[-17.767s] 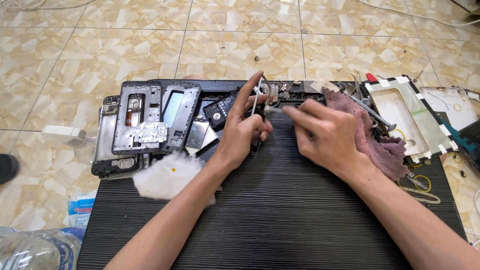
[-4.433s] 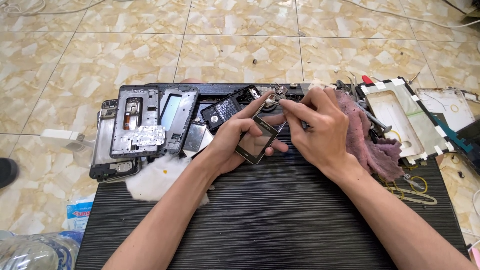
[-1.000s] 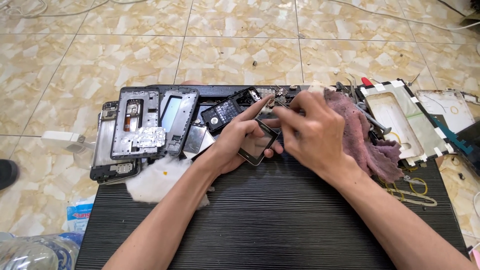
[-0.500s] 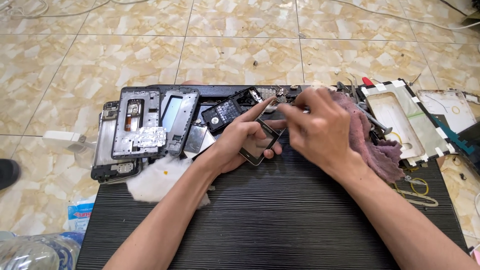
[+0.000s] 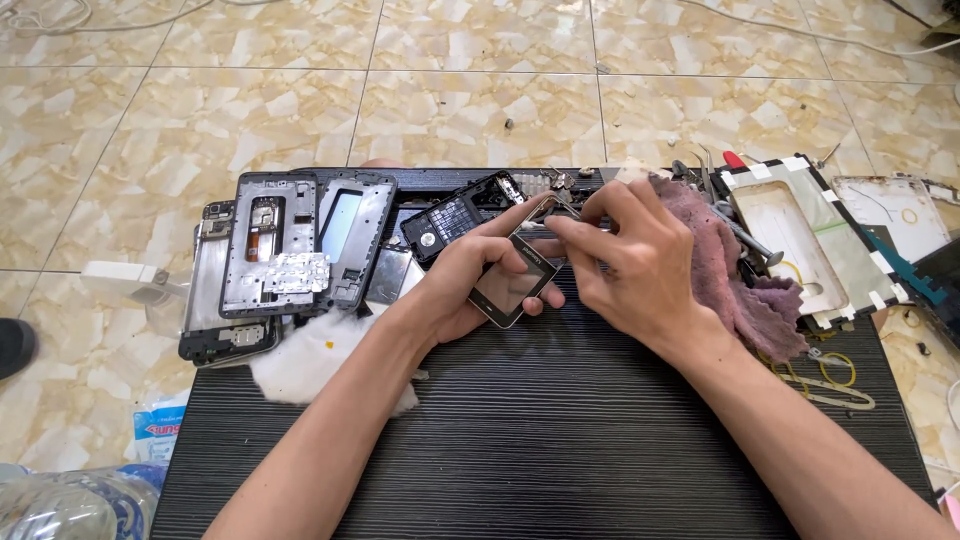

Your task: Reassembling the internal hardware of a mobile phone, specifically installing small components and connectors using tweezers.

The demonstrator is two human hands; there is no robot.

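My left hand [image 5: 462, 283] grips a small dark phone screen panel [image 5: 512, 285], tilted face up just above the black ribbed table [image 5: 560, 440]. My right hand [image 5: 632, 262] pinches thin metal tweezers [image 5: 562, 203], and its fingers meet the panel's top edge. The tweezers' tips lie at that top edge, partly hidden by my fingers.
Several phone frames and back covers [image 5: 290, 250] lie at the table's far left, over a white cloth [image 5: 300, 358]. A mauve rag [image 5: 730, 270] and a taped white tray [image 5: 800, 235] sit at the right with small tools. Tiled floor [image 5: 480, 90] surrounds the table.
Both hands have stayed on the panel over the last second, with the right fingers shifting slightly at its top edge. Earlier, my left hand held a tool upright without the panel.
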